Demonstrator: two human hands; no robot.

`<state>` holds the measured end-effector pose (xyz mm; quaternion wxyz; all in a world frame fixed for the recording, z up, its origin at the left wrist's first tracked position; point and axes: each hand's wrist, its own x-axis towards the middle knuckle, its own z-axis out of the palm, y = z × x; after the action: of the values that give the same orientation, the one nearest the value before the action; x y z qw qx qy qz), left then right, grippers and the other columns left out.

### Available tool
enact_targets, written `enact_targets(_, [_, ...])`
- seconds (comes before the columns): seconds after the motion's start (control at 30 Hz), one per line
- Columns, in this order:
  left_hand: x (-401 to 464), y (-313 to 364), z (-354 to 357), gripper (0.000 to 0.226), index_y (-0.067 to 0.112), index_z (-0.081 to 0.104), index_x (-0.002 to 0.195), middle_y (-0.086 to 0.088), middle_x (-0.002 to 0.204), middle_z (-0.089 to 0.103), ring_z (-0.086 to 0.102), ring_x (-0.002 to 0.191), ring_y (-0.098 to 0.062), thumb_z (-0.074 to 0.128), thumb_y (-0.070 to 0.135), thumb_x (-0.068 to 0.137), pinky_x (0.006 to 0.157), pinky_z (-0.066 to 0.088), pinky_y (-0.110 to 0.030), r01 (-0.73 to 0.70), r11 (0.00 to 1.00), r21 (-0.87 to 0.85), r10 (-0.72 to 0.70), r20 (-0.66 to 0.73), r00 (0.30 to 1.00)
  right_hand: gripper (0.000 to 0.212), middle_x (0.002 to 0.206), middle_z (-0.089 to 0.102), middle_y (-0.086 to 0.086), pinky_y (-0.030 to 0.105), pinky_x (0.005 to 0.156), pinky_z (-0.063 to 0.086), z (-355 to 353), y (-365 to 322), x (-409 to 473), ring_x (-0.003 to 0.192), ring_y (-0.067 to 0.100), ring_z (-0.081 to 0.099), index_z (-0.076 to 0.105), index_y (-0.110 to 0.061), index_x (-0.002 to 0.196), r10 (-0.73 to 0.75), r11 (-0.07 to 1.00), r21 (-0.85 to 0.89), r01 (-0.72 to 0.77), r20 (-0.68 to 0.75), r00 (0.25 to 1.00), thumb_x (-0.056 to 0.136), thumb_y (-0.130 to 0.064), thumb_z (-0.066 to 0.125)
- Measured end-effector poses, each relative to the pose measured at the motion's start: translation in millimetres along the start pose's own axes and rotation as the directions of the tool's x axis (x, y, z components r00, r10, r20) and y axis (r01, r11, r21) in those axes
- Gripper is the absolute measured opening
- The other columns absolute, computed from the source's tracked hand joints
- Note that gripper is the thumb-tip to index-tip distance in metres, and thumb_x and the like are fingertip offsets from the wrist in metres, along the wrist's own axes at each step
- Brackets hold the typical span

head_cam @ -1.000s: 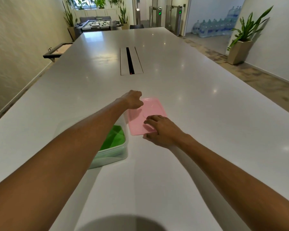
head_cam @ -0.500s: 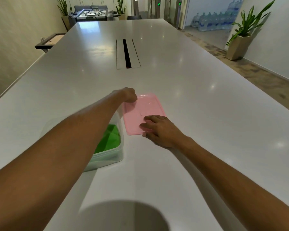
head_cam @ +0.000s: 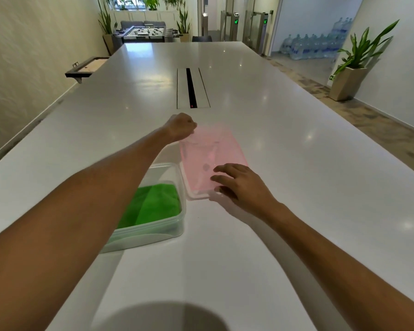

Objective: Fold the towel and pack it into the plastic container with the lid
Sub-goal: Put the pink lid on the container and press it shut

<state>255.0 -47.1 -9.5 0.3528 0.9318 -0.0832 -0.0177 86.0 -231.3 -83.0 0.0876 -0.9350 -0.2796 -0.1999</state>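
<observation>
So our right fingers (head_cam: pixel 219 177) are spread out and lying on the near end of the pink lid (head_cam: pixel 212 161), with the right hand (head_cam: pixel 239 185) sitting at that near right corner. Can't really tell if the thumb is hooked under the edge or not, it's hidden. Our left hand (head_cam: pixel 181 127) is curled up at the far left corner of the lid, fingers bunched together at the rim, but whether they're actually pinching it we can't tell from this angle. The lid itself looks smeared and see-through, so its exact height above the white table (head_cam: pixel 296 163) is hard to call.

Just left of the lid is the clear plastic container (head_cam: pixel 175 225), open on top, touching or nearly touching the lid's near left edge. The green towel (head_cam: pixel 153 204) is folded inside it, lying flat on the bottom. Our left forearm crosses over the container's left side and hides part of it.
</observation>
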Motion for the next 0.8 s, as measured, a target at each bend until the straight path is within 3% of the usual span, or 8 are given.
enact_targets(0.1, [-4,-3,-16,0.023,0.002,0.071,0.098,-0.014,0.100,0.071,0.064,0.082,-0.019,0.054,0.015,0.089,0.072,0.049,-0.023,-0.001,0.987,-0.161,-0.012,-0.078,0.997,0.027,0.116,0.069,0.006,0.037,0.088,0.051,-12,-3,4,0.104,0.027,0.064,0.069,-0.016,0.108,-0.051,0.997,-0.069,0.042,-0.131,0.990,0.093,-0.031,0.052])
enact_targets(0.3, [-19,-4,-45,0.021,0.003,0.070,0.097,-0.016,0.098,0.071,0.070,0.090,-0.025,0.051,0.007,0.089,0.091,0.054,-0.034,-0.057,0.928,-0.368,-0.018,-0.198,0.980,0.018,0.105,0.072,0.006,0.038,0.081,0.055,-35,-11,17,0.097,0.026,0.067,0.071,-0.011,0.103,-0.017,0.998,-0.066,-0.011,-0.407,0.913,0.092,-0.018,0.059])
enact_targets(0.43, [-33,2,-73,0.016,0.013,0.074,0.078,-0.012,0.088,0.074,0.071,0.088,-0.022,0.058,0.015,0.083,0.091,0.054,-0.036,-0.123,0.855,-0.504,-0.031,-0.285,0.958,0.017,0.102,0.073,0.007,0.035,0.081,0.054,-55,-28,28,0.093,0.025,0.068,0.070,-0.008,0.101,-0.039,0.998,-0.064,0.004,-0.545,0.837,0.092,-0.013,0.057])
enact_targets(0.53, [-50,7,-97,0.021,0.008,0.072,0.081,-0.015,0.089,0.072,0.070,0.084,-0.023,0.055,0.016,0.089,0.083,0.054,-0.037,-0.207,0.762,-0.613,-0.029,-0.353,0.935,0.019,0.102,0.072,0.010,0.035,0.082,0.053,-71,-45,38,0.093,0.026,0.067,0.070,-0.006,0.102,-0.067,0.997,-0.064,0.034,-0.622,0.781,0.094,-0.013,0.054])
enact_targets(0.67, [-79,-5,-125,0.031,0.009,0.071,0.079,-0.015,0.091,0.072,0.066,0.084,-0.025,0.048,0.025,0.094,0.067,0.054,-0.024,-0.291,0.629,-0.721,-0.065,-0.422,0.904,0.021,0.101,0.072,0.012,0.034,0.082,0.053,-85,-72,53,0.092,0.026,0.066,0.069,-0.004,0.103,-0.056,0.996,0.013,0.092,-0.708,0.704,0.095,-0.013,0.052])
enact_targets(0.8, [-114,-26,-141,0.046,0.018,0.069,0.082,-0.004,0.084,0.070,0.066,0.081,-0.016,0.031,0.037,0.102,0.072,0.055,-0.025,-0.382,0.607,-0.697,-0.062,-0.520,0.852,0.024,0.098,0.070,0.012,0.035,0.072,0.055,-91,-105,66,0.083,0.025,0.065,0.064,-0.004,0.110,0.069,0.964,0.222,0.145,-0.737,0.672,0.096,-0.015,0.048])
